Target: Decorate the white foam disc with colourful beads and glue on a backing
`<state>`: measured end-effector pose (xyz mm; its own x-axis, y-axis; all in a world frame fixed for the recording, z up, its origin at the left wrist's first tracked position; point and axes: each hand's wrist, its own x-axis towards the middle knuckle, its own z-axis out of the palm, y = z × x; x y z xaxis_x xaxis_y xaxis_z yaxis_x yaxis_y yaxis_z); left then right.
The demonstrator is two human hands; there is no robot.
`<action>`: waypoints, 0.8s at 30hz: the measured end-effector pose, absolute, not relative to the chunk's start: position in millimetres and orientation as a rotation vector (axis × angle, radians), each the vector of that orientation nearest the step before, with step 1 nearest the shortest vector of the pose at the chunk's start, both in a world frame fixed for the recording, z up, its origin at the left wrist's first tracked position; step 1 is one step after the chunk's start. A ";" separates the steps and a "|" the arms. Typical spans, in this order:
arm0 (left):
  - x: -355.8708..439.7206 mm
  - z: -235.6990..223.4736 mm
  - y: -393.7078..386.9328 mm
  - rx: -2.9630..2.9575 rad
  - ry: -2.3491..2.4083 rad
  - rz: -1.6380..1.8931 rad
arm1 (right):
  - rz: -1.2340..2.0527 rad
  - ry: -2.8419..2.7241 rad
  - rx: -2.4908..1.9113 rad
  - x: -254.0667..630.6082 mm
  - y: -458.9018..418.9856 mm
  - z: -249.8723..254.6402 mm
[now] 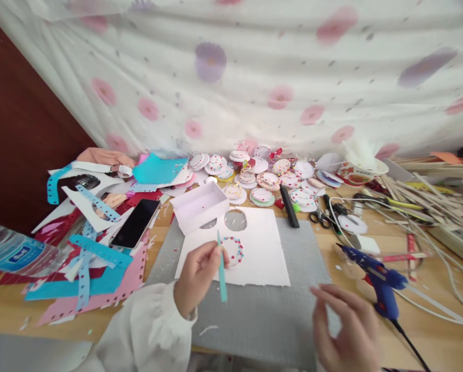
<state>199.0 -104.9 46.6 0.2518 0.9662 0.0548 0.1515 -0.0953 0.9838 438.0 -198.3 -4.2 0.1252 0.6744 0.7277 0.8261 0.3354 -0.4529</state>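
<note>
My left hand [195, 276] is closed around a thin teal stick tool [221, 273], its tip near a small round paper piece ringed with red and coloured dots [232, 250]. That piece lies on a white sheet [262, 258] with a round hole cut in it, on a grey mat [254, 310]. My right hand [345, 328] hovers over the mat's right edge with its fingers loosely spread and nothing in it; it is slightly blurred.
A white box [198, 206] and a phone [136, 223] lie behind the sheet. Blue, pink and white paper scraps [88, 268] pile at left beside a plastic bottle [14, 253]. Several decorated discs [262, 175] line the back. Scissors [319, 216], a blue glue gun [378, 276] and cables sit right.
</note>
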 end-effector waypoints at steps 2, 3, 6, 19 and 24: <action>183.9 38.5 -101.1 1.493 1.143 1.036 | -0.170 -1.484 -1.455 454.5 -203.3 -8.4; 178.4 34.0 -101.5 1.485 1.155 1.044 | -0.146 -1.462 -1.457 458.0 -204.9 -10.1; 174.5 22.9 -111.8 1.400 1.178 1.037 | -0.072 -1.561 -1.409 446.4 -203.8 -12.8; 214.1 45.1 -101.7 1.595 1.017 0.981 | 0.108 -1.962 -0.786 381.2 -110.7 5.3; 193.7 16.3 -59.6 2.025 0.855 1.041 | 0.292 -1.336 -0.987 391.7 -98.3 -14.8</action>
